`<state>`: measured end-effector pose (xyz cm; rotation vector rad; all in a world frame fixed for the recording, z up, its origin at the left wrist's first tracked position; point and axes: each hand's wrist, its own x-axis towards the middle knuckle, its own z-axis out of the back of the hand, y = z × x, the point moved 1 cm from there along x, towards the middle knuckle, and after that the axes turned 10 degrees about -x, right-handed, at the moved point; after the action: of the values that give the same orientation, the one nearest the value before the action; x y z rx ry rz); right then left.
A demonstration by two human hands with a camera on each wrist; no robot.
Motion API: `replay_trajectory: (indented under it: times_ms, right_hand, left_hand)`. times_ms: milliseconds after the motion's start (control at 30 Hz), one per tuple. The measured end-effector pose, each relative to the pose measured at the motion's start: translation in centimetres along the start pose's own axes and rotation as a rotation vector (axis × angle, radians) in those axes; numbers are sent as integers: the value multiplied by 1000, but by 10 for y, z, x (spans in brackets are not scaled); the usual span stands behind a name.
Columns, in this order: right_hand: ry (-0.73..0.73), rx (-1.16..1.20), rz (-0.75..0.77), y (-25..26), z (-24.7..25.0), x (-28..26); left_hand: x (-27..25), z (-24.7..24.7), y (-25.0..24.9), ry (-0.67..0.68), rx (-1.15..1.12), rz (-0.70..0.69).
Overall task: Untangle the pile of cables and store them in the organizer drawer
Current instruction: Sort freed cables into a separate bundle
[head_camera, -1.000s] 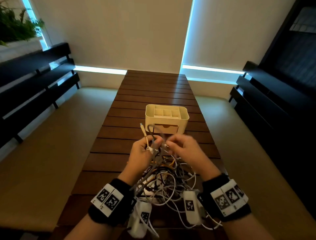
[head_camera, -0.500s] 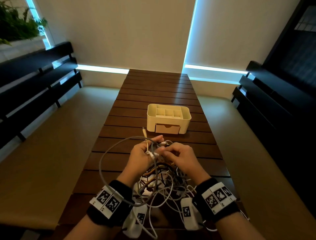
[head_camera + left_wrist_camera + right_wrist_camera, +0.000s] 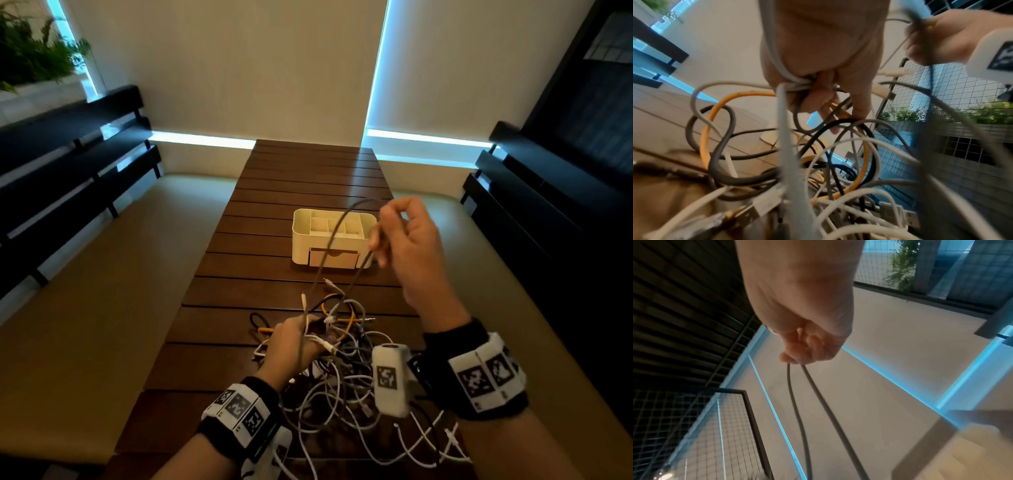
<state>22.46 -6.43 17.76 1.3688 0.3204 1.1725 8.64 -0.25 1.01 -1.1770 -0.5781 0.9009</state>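
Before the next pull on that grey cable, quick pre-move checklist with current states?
1. Right hand holds the grey cable: ok, loop pinched and raised above the table.
2. Left hand holds down the cable pile: ok, fingers curled round several strands.
3. Grey cable free of the pile: not ok, both runs still drop into the tangle.
4. Grey cable's plugs located: cannot tell, ends lost among other cables.
5. Organizer within reach on the table: ok, just beyond the pile.
6. Drawer open to take cables: not ok, it is closed.
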Motion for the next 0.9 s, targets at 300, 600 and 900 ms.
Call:
replay_trajectory:
  times_ms: [300,600,900]
  right_hand:
    - [-177,-251,87,47,56,-3]
    - [774,-1065,-450,-63,64,-61]
    - [657,-865,-392,-58,26,-72]
  left_hand:
    - [-8,30,5,-93,-182,68]
    - [-20,87,-37,-269,-587,-4]
    - [-49,80,-78,-41,-991,-91]
